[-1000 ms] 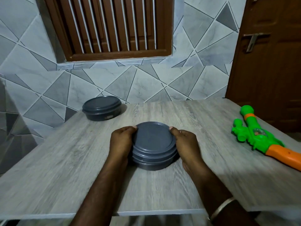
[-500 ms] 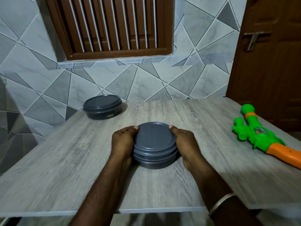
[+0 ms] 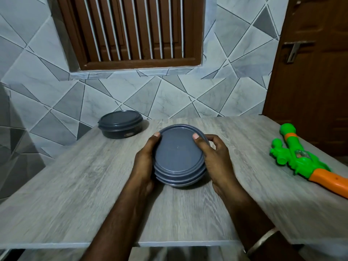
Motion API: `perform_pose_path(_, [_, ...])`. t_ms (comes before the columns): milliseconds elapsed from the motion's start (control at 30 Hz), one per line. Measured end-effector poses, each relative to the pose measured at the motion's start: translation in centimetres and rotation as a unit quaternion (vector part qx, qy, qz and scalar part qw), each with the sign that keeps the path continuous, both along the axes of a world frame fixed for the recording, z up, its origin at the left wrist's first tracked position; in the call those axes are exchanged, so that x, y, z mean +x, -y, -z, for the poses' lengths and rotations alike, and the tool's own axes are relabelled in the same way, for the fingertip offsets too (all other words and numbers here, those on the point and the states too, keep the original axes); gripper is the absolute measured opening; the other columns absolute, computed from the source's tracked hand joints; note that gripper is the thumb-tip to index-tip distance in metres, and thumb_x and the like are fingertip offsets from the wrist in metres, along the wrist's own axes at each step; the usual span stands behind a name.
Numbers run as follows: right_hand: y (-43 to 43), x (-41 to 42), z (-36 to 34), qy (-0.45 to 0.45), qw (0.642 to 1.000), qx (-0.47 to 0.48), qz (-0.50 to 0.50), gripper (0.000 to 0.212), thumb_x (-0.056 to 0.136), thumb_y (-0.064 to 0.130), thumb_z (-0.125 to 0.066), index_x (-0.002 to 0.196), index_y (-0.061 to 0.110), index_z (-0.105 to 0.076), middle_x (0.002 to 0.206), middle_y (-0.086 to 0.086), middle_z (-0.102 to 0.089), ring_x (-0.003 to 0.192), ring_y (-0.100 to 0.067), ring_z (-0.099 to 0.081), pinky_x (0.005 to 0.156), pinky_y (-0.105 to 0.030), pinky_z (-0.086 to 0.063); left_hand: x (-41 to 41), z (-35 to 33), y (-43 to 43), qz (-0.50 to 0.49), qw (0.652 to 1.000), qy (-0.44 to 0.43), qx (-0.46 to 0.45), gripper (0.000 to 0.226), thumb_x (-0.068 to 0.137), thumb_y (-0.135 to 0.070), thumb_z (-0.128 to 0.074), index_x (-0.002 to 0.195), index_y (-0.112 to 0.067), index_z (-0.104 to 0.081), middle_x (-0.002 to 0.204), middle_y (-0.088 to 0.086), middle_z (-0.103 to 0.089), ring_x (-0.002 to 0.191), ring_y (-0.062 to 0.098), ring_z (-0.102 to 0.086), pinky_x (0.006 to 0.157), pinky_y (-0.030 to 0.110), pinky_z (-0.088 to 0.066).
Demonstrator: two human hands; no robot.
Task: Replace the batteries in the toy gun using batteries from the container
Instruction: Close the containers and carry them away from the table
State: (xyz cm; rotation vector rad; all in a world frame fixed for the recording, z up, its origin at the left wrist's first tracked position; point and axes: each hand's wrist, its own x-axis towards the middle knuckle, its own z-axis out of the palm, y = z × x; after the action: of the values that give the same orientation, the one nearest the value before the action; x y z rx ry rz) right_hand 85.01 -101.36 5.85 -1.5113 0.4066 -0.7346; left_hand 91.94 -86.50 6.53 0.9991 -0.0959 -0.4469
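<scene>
At table centre: lidded container (image 3: 178, 157) tilted toward the camera | left hand (image 3: 144, 162) grips its left side | right hand (image 3: 216, 162) grips its right side | toy gun (image 3: 301, 159) lies at right, well apart

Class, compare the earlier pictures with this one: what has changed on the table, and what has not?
Both hands, left hand and right hand, still grip the near container, but its lid now tilts towards the camera, far edge raised; whether it has come loose is unclear. The far container, toy gun and table stayed put.
</scene>
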Motion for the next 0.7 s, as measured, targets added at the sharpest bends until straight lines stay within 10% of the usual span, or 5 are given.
perform_pose_path(533, [0.0,-0.2,-0.5,-0.049,0.993,0.096,-0.051,0.042,0.08,0.053,-0.075,0.099,0.017,-0.069,0.095,-0.003,-0.077,0.09,-0.023,-0.074,0.081,-0.041,-0.061,1.8,1.0,0.3,-0.012,0.999,0.023,0.037,0.056,0.079,-0.041,-0.081,0.115,0.001,-0.072,0.112,0.024,-0.074,0.104,0.042,-0.072,0.102,0.057,-0.052])
perform_pose_path(700, [-0.6,-1.1,-2.2,-0.091,0.978,0.147,-0.119,0.051,0.089,0.051,-0.066,0.118,0.009,-0.067,0.08,-0.003,-0.067,0.039,-0.001,-0.058,0.031,-0.014,-0.036,1.2,0.1,0.0,-0.008,1.0,0.01,0.022,0.073,0.069,-0.045,-0.088,0.123,0.0,-0.068,0.119,0.026,-0.071,0.109,0.046,-0.069,0.103,0.059,-0.05])
